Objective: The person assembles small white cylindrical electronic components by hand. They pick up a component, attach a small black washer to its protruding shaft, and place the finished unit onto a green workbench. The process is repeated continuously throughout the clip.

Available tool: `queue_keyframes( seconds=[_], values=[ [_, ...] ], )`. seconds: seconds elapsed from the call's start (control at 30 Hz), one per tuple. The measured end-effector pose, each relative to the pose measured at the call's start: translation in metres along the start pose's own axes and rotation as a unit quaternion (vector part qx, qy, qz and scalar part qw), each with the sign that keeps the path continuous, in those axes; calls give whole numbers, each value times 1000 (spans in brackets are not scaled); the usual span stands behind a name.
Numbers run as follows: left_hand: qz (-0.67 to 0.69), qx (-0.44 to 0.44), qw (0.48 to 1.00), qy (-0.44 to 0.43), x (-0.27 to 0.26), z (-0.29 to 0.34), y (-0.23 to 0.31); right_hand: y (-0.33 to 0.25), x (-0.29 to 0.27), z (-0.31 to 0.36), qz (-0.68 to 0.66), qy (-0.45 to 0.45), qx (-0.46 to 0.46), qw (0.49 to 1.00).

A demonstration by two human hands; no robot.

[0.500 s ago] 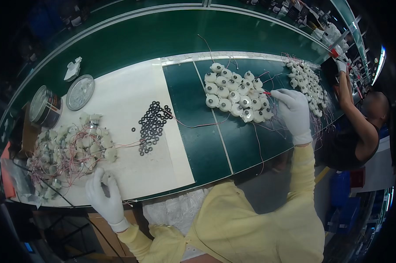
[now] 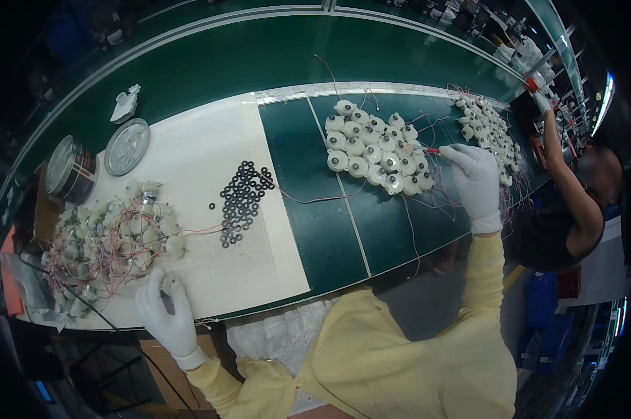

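My right hand (image 2: 476, 183), in a white glove, pinches a thin red-handled tool (image 2: 433, 150). Its tip points left at a cluster of round whitish wired parts with dark centres (image 2: 373, 150) on the green board. My left hand (image 2: 167, 318), also gloved, is by the table's front edge, next to a tangled heap of similar parts with pink wires (image 2: 113, 241). Its thumb and fingers curl into a ring. A pale bit shows at the fingertips, too unclear to name. Between the hands, many small black rings (image 2: 244, 202) lie on the white sheet (image 2: 273, 244).
A tin can (image 2: 71, 170) and a round lid (image 2: 127, 146) stand at the left. Behind them a white piece (image 2: 125, 105) rests on the green belt (image 2: 211, 66). Another wired heap (image 2: 490, 136) sits at the far right, near a co-worker's arm (image 2: 563, 167).
My right hand has drawn slightly right and down with the red-handled tool. My left hand stays put. The white piece on the belt has shifted right, and the co-worker's arm has moved.
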State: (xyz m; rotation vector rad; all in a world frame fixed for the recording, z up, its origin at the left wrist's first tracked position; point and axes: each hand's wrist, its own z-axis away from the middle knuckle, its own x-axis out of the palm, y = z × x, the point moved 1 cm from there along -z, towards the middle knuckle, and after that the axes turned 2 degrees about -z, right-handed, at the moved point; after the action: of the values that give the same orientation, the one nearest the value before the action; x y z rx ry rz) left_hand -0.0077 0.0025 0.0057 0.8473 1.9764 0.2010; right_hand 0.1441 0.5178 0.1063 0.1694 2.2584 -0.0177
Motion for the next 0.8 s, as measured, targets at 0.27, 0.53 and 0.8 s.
queue_keyframes(
  seconds=[0.27, 0.53, 0.8],
  values=[
    [5, -3, 1000, 3, 0, 0, 1, -7, 7, -5, 21, -4, -41, 999],
    [6, -9, 1000, 4, 1, 0, 1, -4, -2, -1, 33, 30, -27, 999],
    [-8, 10, 1000, 4, 0, 0, 0, -6, 6, -3, 39, 25, -35, 998]
  ],
)
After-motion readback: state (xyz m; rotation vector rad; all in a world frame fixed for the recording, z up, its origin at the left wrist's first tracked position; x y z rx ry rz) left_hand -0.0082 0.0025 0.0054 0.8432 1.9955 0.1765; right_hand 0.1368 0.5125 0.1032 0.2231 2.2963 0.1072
